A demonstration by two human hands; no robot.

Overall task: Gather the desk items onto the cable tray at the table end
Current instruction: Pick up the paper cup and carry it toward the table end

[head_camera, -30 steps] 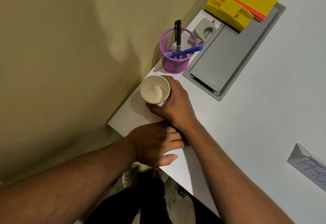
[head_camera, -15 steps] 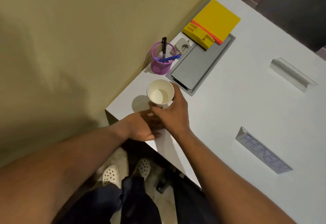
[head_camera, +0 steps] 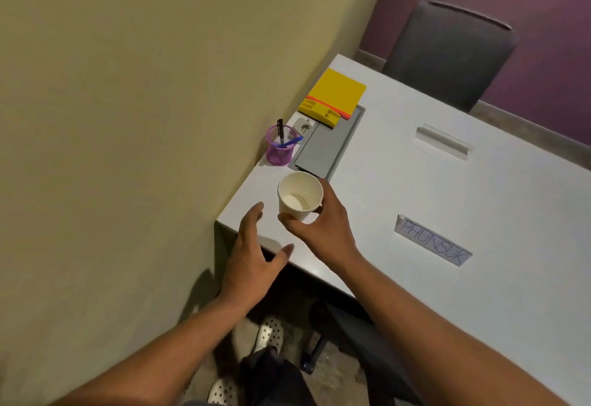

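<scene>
Head camera view, looking down: at centre frame the right hand (head_camera: 323,226) curls its fingers and thumb round a white paper cup (head_camera: 300,195), held upright with its mouth open above the near corner of the white table (head_camera: 447,213). The left hand (head_camera: 252,252) hangs just left of the cup with fingers spread and relaxed, holding nothing. Above the cup, the grey cable tray (head_camera: 329,146) is set into the tabletop, with a yellow folder (head_camera: 335,96) lying across its far end. A purple mesh pen holder (head_camera: 280,146) with pens stands just left of the tray. At right lies a paper name card (head_camera: 433,240).
</scene>
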